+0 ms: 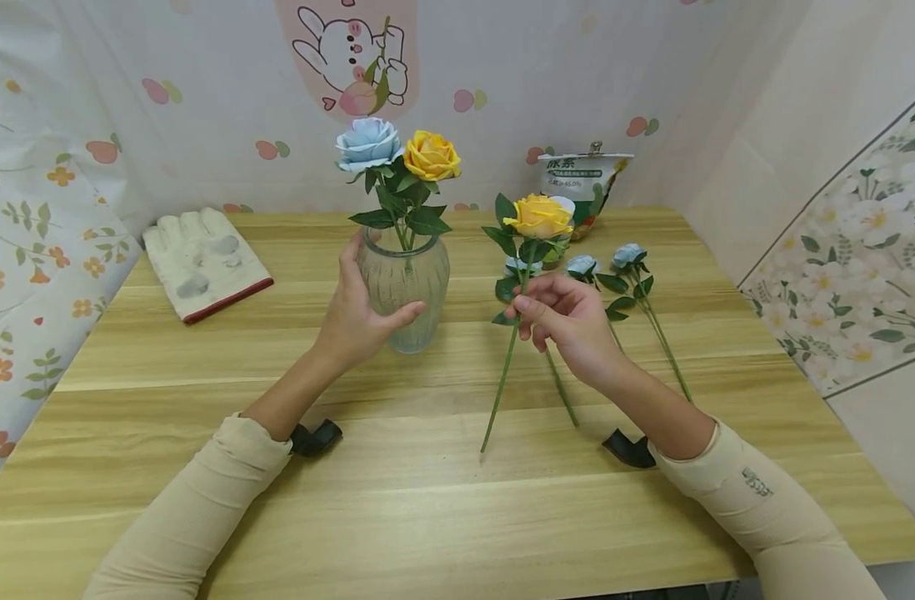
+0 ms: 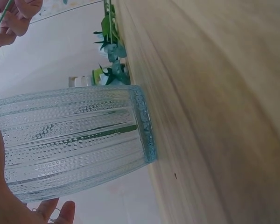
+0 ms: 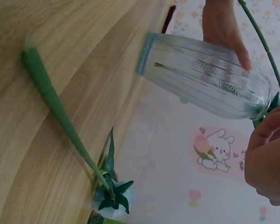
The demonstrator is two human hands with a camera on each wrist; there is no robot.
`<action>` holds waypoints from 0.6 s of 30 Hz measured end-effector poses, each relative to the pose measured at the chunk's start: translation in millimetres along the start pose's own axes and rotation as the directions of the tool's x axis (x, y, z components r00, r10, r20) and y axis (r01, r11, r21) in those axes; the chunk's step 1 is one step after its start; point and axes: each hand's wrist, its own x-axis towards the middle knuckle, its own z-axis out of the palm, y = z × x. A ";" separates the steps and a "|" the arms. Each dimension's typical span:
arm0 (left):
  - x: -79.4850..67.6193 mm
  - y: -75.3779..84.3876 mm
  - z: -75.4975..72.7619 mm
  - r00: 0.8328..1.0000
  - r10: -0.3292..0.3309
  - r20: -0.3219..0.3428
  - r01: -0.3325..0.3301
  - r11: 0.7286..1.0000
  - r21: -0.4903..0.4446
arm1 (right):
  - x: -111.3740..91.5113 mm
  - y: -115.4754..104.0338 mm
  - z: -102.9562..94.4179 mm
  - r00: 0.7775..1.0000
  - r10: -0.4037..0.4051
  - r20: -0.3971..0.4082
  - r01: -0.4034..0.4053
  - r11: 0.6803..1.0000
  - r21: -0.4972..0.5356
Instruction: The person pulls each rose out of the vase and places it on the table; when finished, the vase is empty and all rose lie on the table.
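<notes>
A clear ribbed glass vase (image 1: 408, 292) stands upright on the table, with a light blue rose (image 1: 369, 144) and a yellow rose (image 1: 432, 156) rising from its mouth. My left hand (image 1: 358, 307) grips the vase round its left side, thumb across the front. In the left wrist view a green stem shows through the vase's (image 2: 74, 140) glass. Right of the vase, my right hand (image 1: 573, 321) pinches the stem of another yellow rose (image 1: 536, 218), bloom up and stem slanting down left. Behind that hand, light blue roses (image 1: 628, 255) lie on the table.
A white work glove (image 1: 206, 258) with a red cuff edge lies at the back left. At the back right stands a white and green printed bag (image 1: 596, 179) with a clip on top. Patterned sheets cover the walls behind the wooden table (image 1: 427, 517).
</notes>
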 end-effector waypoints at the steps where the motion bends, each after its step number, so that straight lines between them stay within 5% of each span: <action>1: 0.0 -0.2 0.1 1.000 0.002 0.000 -0.002 1.000 -0.002 | 0.2 0.3 -0.1 1.000 -0.002 0.000 0.002 1.000 0.001; 18: 0.7 -0.4 1.1 1.000 0.016 -0.002 -0.016 1.000 -0.025 | 1.1 3.9 -1.4 1.000 0.026 0.001 -0.026 0.999 -0.025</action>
